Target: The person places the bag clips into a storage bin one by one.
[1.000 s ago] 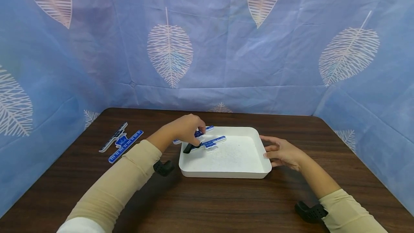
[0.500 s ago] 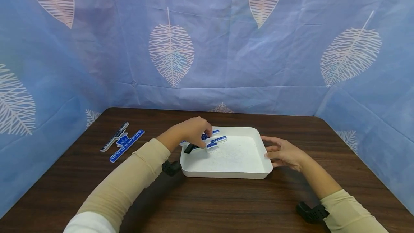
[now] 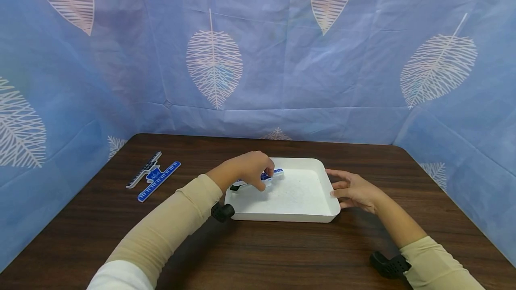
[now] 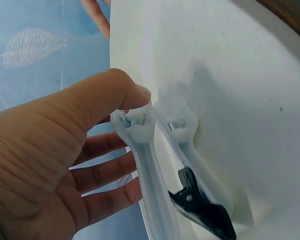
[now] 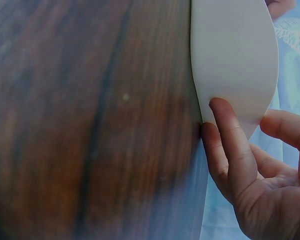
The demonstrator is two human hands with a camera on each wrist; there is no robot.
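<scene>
"While the left hand (image 3: 250, 169) pinches one clip (image 4: 152, 175) by its end, where does that clip sit?"

"Over the left part of the white tray (image 3: 300, 191), just beside a second clip (image 4: 189, 150) lying inside. A small black clip (image 4: 206, 212) is crowded up by them both."

"Are the two larger ones touching?"

"That cannot be told; the left wrist view only shows them close together."

"And the right hand (image 3: 352, 191)?"

"Its fingers reach out fairly straight against the tray's right end, steadying the wall and grasping nothing."

"What might go wrong, then?"

"The thumb bears on one end only, so a weak pinch could let the long clip swivel and drop. With so little room, any swing could catch the black clip or shove the second one askew. If the right hand eased off, such a knock might also slide the tray over the table (image 3: 298, 254)."
</scene>
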